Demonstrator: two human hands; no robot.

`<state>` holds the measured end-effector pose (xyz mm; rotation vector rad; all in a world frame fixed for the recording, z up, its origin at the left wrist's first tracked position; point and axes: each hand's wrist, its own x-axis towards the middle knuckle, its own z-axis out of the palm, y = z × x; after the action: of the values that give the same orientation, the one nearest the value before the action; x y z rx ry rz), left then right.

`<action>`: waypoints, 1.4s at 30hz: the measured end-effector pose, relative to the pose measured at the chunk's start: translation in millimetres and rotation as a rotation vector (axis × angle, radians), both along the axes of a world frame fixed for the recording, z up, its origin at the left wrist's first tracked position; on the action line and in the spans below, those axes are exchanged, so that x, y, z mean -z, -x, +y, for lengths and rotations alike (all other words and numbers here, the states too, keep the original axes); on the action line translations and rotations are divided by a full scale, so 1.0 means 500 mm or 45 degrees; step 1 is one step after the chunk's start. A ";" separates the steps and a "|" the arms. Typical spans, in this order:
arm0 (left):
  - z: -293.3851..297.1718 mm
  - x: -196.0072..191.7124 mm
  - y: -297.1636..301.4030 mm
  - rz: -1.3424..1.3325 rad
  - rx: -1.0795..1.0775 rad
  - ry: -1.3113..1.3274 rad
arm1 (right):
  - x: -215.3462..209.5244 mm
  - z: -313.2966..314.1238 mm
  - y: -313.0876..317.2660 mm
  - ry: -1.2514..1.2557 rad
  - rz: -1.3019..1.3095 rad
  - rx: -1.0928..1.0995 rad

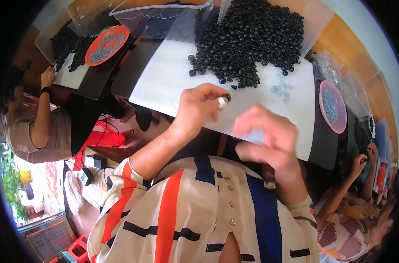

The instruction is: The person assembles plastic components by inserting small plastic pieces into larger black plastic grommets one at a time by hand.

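Your left hand (197, 109) is closed at the fingertips: thumb and fingers pinch a small white and black object (223, 101), whose exact shape is too small to tell. This object is held up above the near part of a white flat sheet (164, 79), just beyond your body. At 4 o'clock from it is your right hand (269, 136), which is blurred; its thumb and fingers stand apart, but I cannot tell whether something is held between them.

From the object, at 1 o'clock, lies a large heap of small black rounded pieces (256, 35), many with a hole, spilling onto the sheet from a clear plastic bin (318, 24). Between 2 and 3 o'clock, on the same sheet, there is a small loose group of silvery thin metal pieces (280, 90). At 3 o'clock, just beside the sheet's right edge, stands a pink oval plastic dish (340, 129) with more such metal pieces inside.

Farther, at 10 o'clock, an orange round plastic dish (126, 34) also contains silvery pieces. At 9 o'clock a person in a brown shirt (39, 127) sits at another table, and at 4 o'clock, well apart, is another person in a patterned top (346, 228).
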<state>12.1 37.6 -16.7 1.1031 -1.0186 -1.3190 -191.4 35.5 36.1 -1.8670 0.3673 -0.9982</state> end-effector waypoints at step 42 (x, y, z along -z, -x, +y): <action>-0.006 0.038 -0.020 0.079 -0.006 0.157 | 0.088 -0.147 -0.061 1.218 1.093 0.799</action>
<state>22.0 34.6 -35.5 0.9654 -1.0365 -1.2617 -160.9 -38.0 -8.2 -3.1500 1.1911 -0.7340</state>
